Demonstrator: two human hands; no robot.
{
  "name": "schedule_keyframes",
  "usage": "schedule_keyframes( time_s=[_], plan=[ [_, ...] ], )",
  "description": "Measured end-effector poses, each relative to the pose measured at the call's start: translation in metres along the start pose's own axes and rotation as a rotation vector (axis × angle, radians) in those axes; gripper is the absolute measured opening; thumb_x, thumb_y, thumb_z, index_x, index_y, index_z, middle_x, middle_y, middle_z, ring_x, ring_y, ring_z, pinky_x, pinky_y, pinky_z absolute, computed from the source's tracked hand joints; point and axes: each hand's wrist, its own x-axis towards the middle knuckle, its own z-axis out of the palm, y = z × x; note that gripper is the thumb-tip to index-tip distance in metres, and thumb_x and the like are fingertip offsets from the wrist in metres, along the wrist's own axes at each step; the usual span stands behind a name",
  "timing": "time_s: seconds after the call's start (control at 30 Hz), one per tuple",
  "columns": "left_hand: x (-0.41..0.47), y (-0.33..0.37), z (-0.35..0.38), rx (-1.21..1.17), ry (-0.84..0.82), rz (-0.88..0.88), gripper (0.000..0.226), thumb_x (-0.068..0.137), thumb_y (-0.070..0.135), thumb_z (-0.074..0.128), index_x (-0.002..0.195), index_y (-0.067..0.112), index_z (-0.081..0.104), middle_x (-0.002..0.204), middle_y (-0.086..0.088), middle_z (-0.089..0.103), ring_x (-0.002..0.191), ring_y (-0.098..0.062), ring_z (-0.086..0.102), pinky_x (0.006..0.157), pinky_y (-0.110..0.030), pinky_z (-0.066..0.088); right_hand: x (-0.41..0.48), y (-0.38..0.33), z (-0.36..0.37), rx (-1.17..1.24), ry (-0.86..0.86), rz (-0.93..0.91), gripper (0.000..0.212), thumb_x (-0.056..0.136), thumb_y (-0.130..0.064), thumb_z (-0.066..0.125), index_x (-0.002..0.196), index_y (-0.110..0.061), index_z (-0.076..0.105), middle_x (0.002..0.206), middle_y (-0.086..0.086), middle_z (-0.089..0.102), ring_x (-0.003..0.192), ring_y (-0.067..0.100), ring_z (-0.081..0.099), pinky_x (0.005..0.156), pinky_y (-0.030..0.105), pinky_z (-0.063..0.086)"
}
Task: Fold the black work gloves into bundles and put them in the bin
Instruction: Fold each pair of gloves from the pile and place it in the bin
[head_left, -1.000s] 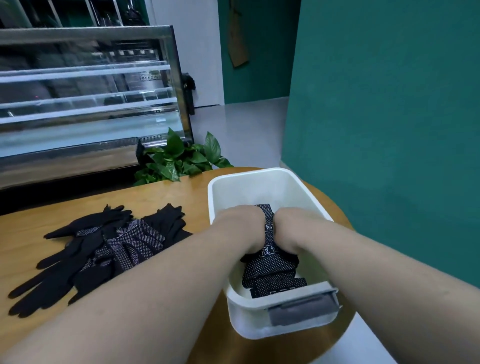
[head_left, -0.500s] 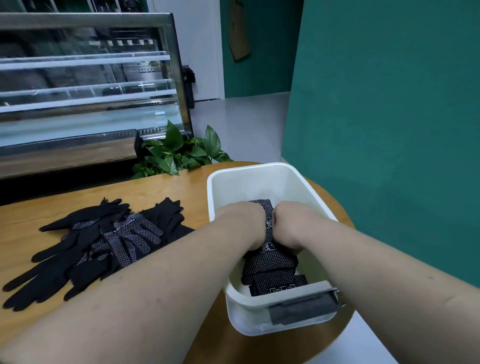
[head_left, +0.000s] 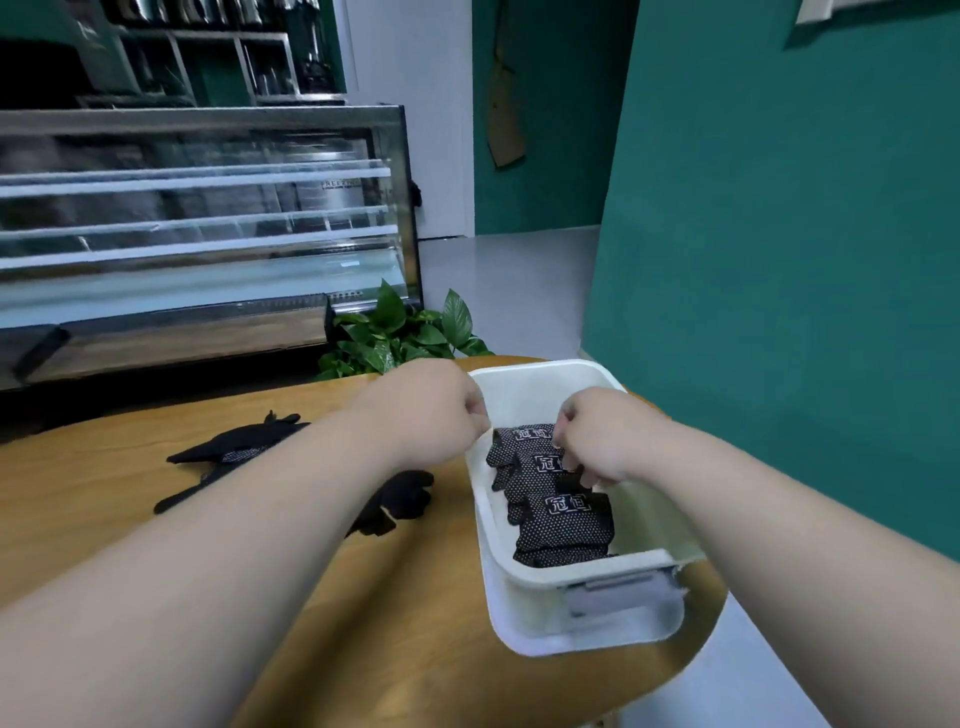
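The white bin (head_left: 524, 387) stands on the right side of the round wooden table (head_left: 130, 483). Three folded black dotted glove bundles (head_left: 563, 525) lie in a row inside it. My left hand (head_left: 431, 410) hovers over the bin's left rim with its fingers curled and nothing in it. My right hand (head_left: 597, 436) is over the bin, its curled fingertips down on the middle bundle (head_left: 535, 475); whether they pinch it is not visible. Loose black gloves (head_left: 234, 447) lie on the table to the left, partly hidden by my left forearm.
A green potted plant (head_left: 400, 332) stands behind the table's far edge. A glass display case (head_left: 197, 223) fills the left background. A teal wall (head_left: 779, 260) rises close to the right of the bin. The bin's grey handle (head_left: 618, 595) faces me.
Both hands have come up and apart from the bundle they pressed into the bin. The left hand is now clear of the bin. The camera has tilted upward.
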Motion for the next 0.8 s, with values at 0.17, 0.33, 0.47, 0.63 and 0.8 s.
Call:
schedule_keyframes(
  time_s=[0.17, 0.33, 0.47, 0.63, 0.8],
  plan=[
    [-0.061, -0.032, -0.001, -0.136, 0.106, -0.124, 0.021, 0.094, 0.043, 0.057, 0.089, 0.029, 0.072, 0.072, 0.012, 0.064, 0.075, -0.01, 0.06, 0.068, -0.027, 0.048, -0.041, -0.04, 0.007, 0.13, 0.104, -0.157, 0.014, 0.085, -0.025, 0.059, 0.081, -0.014, 0.066, 0.074, 0.0, 0.074, 0.064, 0.02, 0.071, 0.064, 0.036, 0.059],
    [-0.123, -0.067, 0.017, -0.248, 0.097, -0.26, 0.023, 0.094, 0.045, 0.056, 0.085, 0.031, 0.072, 0.07, 0.008, 0.07, 0.063, -0.007, 0.062, 0.064, -0.026, 0.052, -0.086, -0.085, 0.033, 0.504, 0.034, -0.295, 0.013, 0.087, -0.018, 0.071, 0.079, -0.011, 0.065, 0.065, -0.004, 0.064, 0.054, 0.017, 0.06, 0.054, 0.031, 0.047],
    [-0.158, -0.095, 0.035, -0.255, 0.119, -0.35, 0.026, 0.092, 0.046, 0.059, 0.08, 0.026, 0.07, 0.061, 0.008, 0.064, 0.057, -0.009, 0.057, 0.053, -0.023, 0.041, -0.099, -0.108, 0.08, 0.544, -0.038, -0.328, 0.017, 0.083, -0.009, 0.077, 0.079, -0.011, 0.061, 0.055, -0.001, 0.057, 0.052, 0.017, 0.058, 0.048, 0.029, 0.042],
    [-0.193, -0.129, 0.058, -0.327, 0.18, -0.421, 0.022, 0.092, 0.046, 0.06, 0.084, 0.029, 0.071, 0.074, 0.01, 0.068, 0.069, -0.007, 0.06, 0.063, -0.024, 0.047, -0.093, -0.122, 0.145, 0.449, -0.041, -0.349, 0.023, 0.079, -0.008, 0.079, 0.075, -0.016, 0.058, 0.055, -0.001, 0.055, 0.05, 0.013, 0.058, 0.053, 0.031, 0.044],
    [-0.214, -0.161, 0.094, -0.492, 0.184, -0.48, 0.022, 0.094, 0.045, 0.059, 0.084, 0.029, 0.071, 0.08, 0.01, 0.071, 0.078, -0.009, 0.063, 0.072, -0.025, 0.05, -0.084, -0.134, 0.186, 0.346, -0.05, -0.322, 0.019, 0.079, -0.015, 0.08, 0.074, -0.016, 0.061, 0.059, 0.003, 0.068, 0.052, 0.016, 0.057, 0.058, 0.038, 0.053]
  ],
)
